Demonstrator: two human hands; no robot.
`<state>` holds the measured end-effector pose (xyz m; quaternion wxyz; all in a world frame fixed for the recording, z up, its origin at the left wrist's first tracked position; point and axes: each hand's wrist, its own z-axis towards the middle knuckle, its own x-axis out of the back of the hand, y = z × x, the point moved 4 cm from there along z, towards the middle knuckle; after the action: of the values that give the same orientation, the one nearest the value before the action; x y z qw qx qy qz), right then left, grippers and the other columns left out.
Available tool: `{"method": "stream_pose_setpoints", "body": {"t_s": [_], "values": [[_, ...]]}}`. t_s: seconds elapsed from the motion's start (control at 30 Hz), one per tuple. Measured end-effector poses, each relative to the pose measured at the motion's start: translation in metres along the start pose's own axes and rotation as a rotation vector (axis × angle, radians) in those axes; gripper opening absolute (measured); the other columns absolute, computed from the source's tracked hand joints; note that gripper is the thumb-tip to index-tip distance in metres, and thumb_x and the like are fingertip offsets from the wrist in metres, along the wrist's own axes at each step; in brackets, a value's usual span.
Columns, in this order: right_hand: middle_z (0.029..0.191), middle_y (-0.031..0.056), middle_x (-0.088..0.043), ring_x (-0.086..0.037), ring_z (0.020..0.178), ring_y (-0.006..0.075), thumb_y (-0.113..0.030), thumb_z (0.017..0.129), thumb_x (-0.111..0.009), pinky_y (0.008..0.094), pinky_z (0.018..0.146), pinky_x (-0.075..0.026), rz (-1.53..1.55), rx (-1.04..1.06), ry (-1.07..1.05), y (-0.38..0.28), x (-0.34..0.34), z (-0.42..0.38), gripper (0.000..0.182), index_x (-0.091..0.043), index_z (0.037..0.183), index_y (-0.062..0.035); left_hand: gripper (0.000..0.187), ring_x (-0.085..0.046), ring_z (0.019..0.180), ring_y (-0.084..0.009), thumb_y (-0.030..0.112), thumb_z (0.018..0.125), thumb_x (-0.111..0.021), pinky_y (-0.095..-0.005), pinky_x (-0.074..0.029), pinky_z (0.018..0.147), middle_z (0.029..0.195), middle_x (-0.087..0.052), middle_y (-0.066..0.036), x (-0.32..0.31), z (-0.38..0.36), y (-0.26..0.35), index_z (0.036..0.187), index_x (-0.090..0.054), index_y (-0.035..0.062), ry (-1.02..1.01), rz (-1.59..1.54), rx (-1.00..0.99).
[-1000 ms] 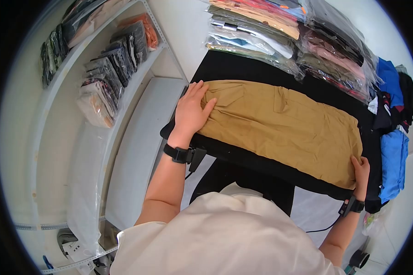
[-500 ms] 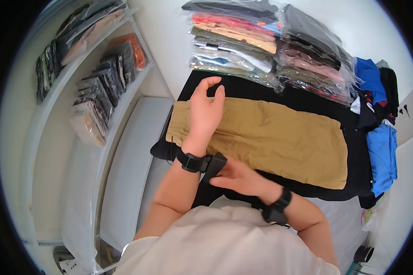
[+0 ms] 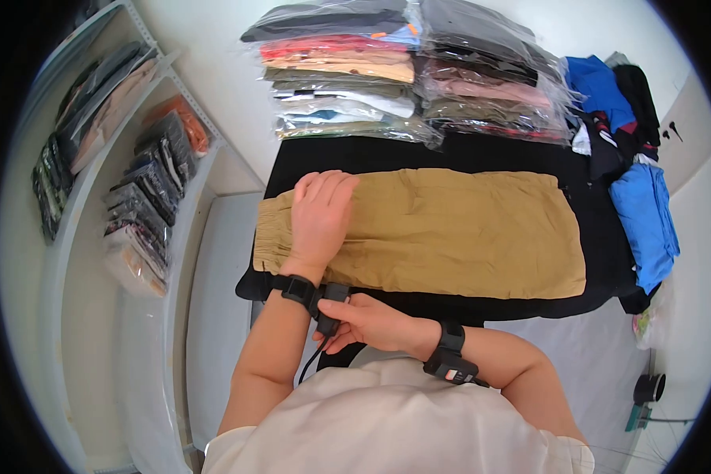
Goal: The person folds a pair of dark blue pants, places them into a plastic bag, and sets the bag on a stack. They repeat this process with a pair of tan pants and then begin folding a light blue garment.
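Tan garment (image 3: 466, 237): lengthwise on black table (image 3: 606, 261) — near edge just inside its rim
Left hand (image 3: 321, 221): half-curled over garment; grip — can't tell
Right hand (image 3: 375, 321): pinching left-wrist device (image 3: 334, 302)
Black strip (image 3: 482, 156): between garment and 2 bagged stacks (image 3: 336, 87)

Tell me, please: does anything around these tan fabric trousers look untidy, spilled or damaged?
Only the loose heap of blue and black clothes near the right end of the black table looks untidy beside neat clothing stacks in clear plastic. The trousers lie flat; I see no spill or damage.
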<state>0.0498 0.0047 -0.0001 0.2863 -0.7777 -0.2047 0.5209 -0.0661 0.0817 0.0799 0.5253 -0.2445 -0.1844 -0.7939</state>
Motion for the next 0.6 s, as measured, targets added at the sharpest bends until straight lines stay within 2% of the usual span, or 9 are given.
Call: {"method": "stream_pose_setpoints", "body": {"t_s": [0.07,0.1,0.17,0.2,0.27,0.37,0.5,0.57,0.6], "values": [[0.093,0.0113,-0.069,-0.069,0.082,0.0189,-0.049,0.097,-0.06,0.0298,0.076,-0.059,-0.126,-0.005,-0.052,0.002,0.002,0.001,0.05,-0.063,0.107,0.0003,0.023,-0.064,0.097,-0.0229,-0.003,0.087,-0.061,-0.0399,-0.047,0.09,0.103,-0.067,-0.007,0.001,0.0,0.002,0.108,-0.063,0.0055,-0.003,-0.002,0.041],[0.096,0.0111,-0.068,-0.068,0.084,0.0173,-0.05,0.096,-0.06,0.0296,0.077,-0.059,-0.23,-0.003,-0.052,-0.001,0.005,0.001,0.054,-0.062,0.11,0.0015,0.023,-0.064,0.097,-0.0229,-0.003,0.087,-0.061,-0.0399,-0.047,0.09,0.103,-0.067,-0.007,-0.001,-0.001,0.005,0.108,-0.063,0.0055,-0.008,-0.005,0.037],[0.098,0.0111,-0.066,-0.067,0.085,0.0168,-0.051,0.096,-0.06,0.0296,0.078,-0.059,-0.281,0.05,-0.043,-0.004,0.008,0.001,0.056,-0.061,0.113,0.0023,0.02,-0.064,0.092,-0.0155,-0.002,0.091,-0.059,-0.0304,-0.049,0.083,0.101,-0.067,-0.005,-0.009,-0.011,-0.008,0.11,-0.062,0.0045,0.066,-0.526,0.526],[0.101,0.011,-0.065,-0.067,0.086,0.0162,-0.052,0.096,-0.061,0.0296,0.078,-0.06,-0.337,0.101,-0.032,-0.008,0.009,0.0,0.058,-0.059,0.116,0.0031,0.02,-0.064,0.092,-0.0155,-0.002,0.091,-0.059,-0.0304,-0.049,0.083,0.101,-0.067,-0.005,-0.013,-0.014,-0.009,0.11,-0.062,0.0045,0.063,-0.521,0.529],[0.105,0.0108,-0.064,-0.066,0.088,0.0157,-0.052,0.095,-0.061,0.03,0.078,-0.06,-0.346,0.088,-0.056,-0.011,0.01,-0.002,0.061,-0.057,0.12,0.0033,0.013,-0.061,0.085,-0.0077,0.002,0.098,-0.056,-0.0222,-0.049,0.076,0.1,-0.067,-0.002,-0.028,-0.022,-0.017,0.109,-0.062,0.0036,0.143,-0.996,0.787],[0.105,0.0111,-0.064,-0.067,0.088,0.0158,-0.05,0.096,-0.061,0.0297,0.077,-0.06,-0.342,0.028,-0.046,-0.009,0.011,-0.005,0.059,-0.055,0.122,0.0032,0.011,-0.06,0.083,-0.0049,0.002,0.098,-0.055,-0.0205,-0.048,0.075,0.101,-0.066,-0.001,-0.034,-0.023,-0.012,0.106,-0.063,0.0033,0.087,-0.935,0.77],[0.105,0.0107,-0.065,-0.068,0.086,0.0164,-0.046,0.097,-0.061,0.0287,0.074,-0.06,-0.41,0.098,0.016,-0.009,0.015,-0.006,0.055,-0.053,0.123,0.003,0.011,-0.059,0.083,-0.0038,0.002,0.099,-0.055,-0.0209,-0.048,0.072,0.099,-0.066,0.0,-0.036,-0.021,-0.011,0.105,-0.063,0.0031,0.034,-0.859,0.745],[0.106,0.0104,-0.065,-0.069,0.085,0.0165,-0.044,0.098,-0.061,0.0281,0.073,-0.06,-0.417,0.12,0.017,-0.008,0.015,-0.005,0.054,-0.053,0.123,0.0031,0.015,-0.062,0.087,-0.0097,0.0,0.098,-0.054,-0.025,-0.052,0.079,0.103,-0.066,-0.004,-0.034,-0.019,-0.011,0.11,-0.061,0.0026,-0.002,-0.801,0.726],[0.105,0.0104,-0.065,-0.069,0.084,0.0164,-0.044,0.098,-0.061,0.0279,0.072,-0.059,-0.417,0.095,0.003,-0.011,0.012,-0.007,0.054,-0.053,0.122,0.0032,0.015,-0.062,0.087,-0.0097,0.0,0.098,-0.054,-0.025,-0.052,0.079,0.103,-0.066,-0.004,-0.032,-0.017,-0.011,0.11,-0.061,0.0026,-0.003,-0.8,0.727]]}}
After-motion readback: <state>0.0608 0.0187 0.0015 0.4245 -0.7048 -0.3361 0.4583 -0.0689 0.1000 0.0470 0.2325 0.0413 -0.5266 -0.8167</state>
